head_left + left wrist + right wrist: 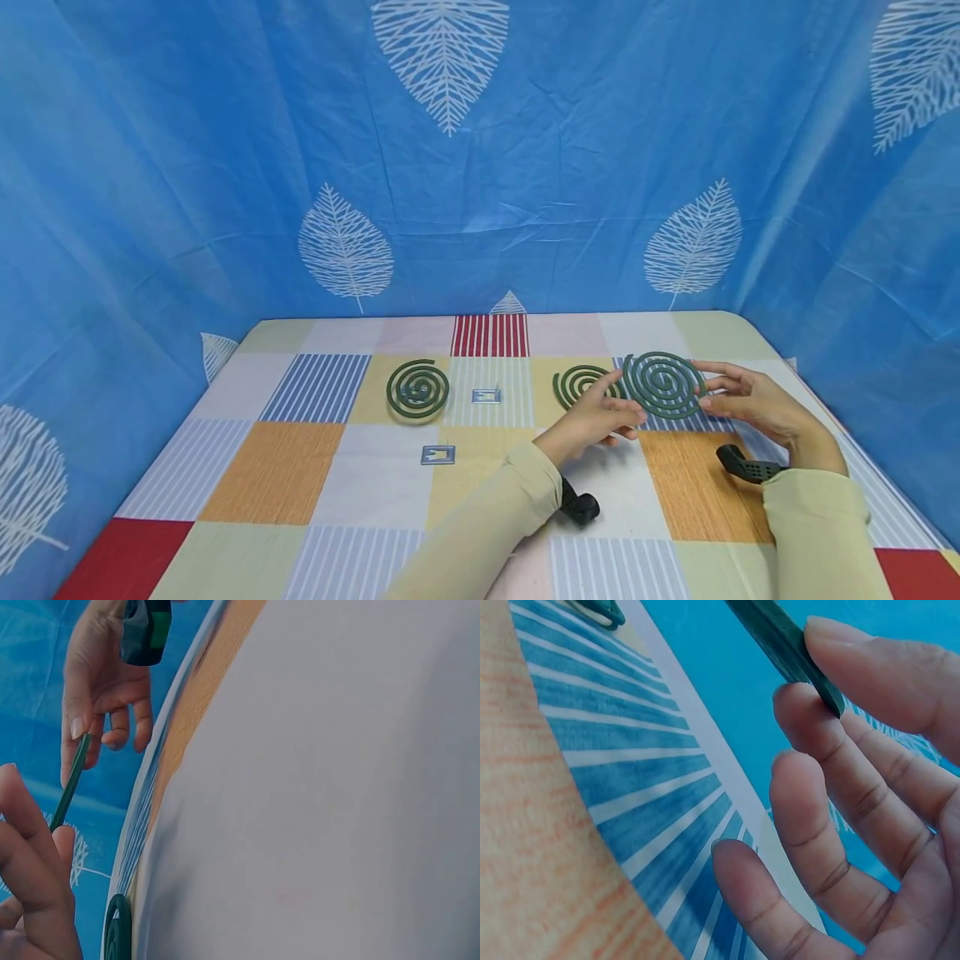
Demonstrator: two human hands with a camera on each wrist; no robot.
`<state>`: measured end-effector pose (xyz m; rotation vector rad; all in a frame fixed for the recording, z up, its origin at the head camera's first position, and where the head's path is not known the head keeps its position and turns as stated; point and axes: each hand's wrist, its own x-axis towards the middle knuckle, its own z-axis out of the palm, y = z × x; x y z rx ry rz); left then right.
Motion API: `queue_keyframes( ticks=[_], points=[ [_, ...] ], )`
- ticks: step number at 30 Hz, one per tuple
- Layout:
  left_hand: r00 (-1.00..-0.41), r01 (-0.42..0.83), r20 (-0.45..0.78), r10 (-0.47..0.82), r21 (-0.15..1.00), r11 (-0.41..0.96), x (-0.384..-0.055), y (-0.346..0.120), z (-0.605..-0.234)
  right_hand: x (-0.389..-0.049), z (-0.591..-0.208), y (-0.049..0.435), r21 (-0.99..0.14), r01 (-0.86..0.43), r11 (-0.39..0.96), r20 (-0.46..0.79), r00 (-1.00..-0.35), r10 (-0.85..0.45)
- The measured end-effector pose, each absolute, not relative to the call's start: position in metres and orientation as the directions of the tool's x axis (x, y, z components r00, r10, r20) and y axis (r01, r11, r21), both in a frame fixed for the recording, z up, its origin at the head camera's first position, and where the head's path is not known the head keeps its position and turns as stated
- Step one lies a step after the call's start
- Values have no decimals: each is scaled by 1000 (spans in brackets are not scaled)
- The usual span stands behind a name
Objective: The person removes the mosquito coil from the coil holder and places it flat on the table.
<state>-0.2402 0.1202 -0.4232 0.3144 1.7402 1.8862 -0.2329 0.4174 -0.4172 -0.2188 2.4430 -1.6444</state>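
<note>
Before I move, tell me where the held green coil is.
In the head view, the held green coil is right of centre, between the left hand and right hand.

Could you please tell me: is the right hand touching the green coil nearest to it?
Touching. The right wrist view shows the right hand pinching the edge of this green coil between thumb and fingertip.

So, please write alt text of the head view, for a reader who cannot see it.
A right hand pinches a green mosquito coil above a patchwork tablecloth, with the left hand close to the coil's left edge. A second coil lies partly hidden behind the left hand; a third coil sits further left, near two small metal coil stands.
</note>
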Motion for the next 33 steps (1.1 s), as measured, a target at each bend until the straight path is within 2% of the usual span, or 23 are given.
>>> queue_keyframes(
  ticks=[14,24,33],
  points=[
    [-796,-317,-253,550,948,-23,-243,126,-428,-235,-423,421,-924,78,375,-149,-975,-163],
    [-786,-371,-289,547,928,-43,-244,129,-433,-234,-420,418,-866,151,476,-223,-970,-99],
    [-776,-389,-302,554,920,-44,-245,130,-433,-236,-420,416,-859,175,481,-241,-967,-79]
  ],
)
